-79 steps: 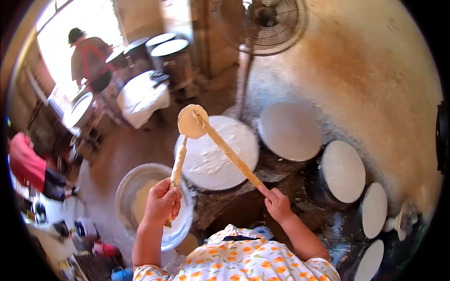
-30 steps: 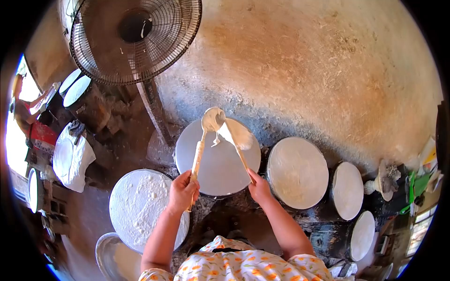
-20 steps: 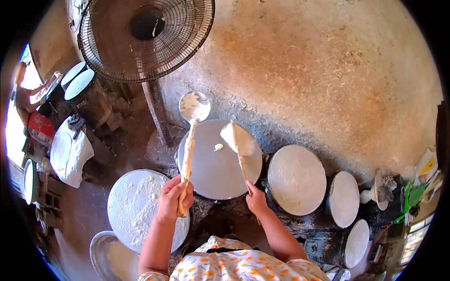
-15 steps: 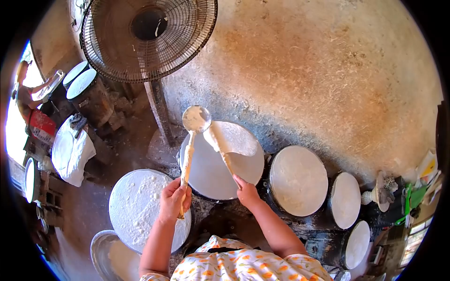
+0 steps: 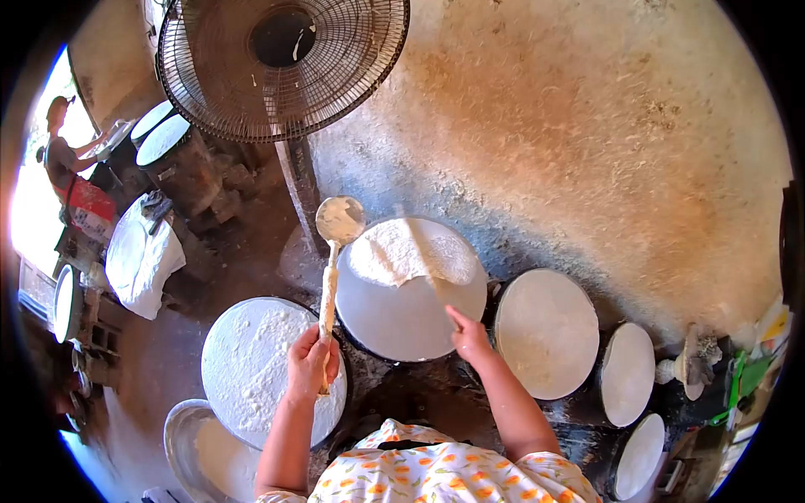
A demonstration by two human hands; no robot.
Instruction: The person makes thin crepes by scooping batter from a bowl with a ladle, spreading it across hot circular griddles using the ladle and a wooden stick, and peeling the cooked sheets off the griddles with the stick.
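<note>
Wall (image 5: 545, 126) behind is rough plaster, brown up top, pale & dusty low down, w/ a big round fan (image 5: 201, 67) at upper L. Below it, the round griddle (image 5: 394, 327) sits ahead of the person's body, approx. centre. Pale batter (image 5: 449, 251) covers its far part, edge to edge or nearly; near half is bare grey metal, so coverage looks partial, prob. about half done, w/ the near side left uncoated. L hand (image 5: 312, 360) is clenched round the handle of a ladle (image 5: 340, 220), bowl up, smeared w/ batter, just beside the griddle's far L edge. R hand (image 5: 470, 335) has its grip closed on a thin spreader (image 5: 429, 272), blurred, reaching over the batter; can't tell if its tip touches. L of the griddle, a 2nd round surface (image 5: 251, 356) is coated white & lumpy; a metal basin (image 5: 178, 448) w/ more pale mix is below it. To the R, 3 more discs (image 5: 547, 335) run down in a curve, pale-topped, no lumps seen. Far L, another person (image 5: 63, 163) stands by more round tops (image 5: 163, 140), nr. a white cloth (image 5: 151, 272).
</note>
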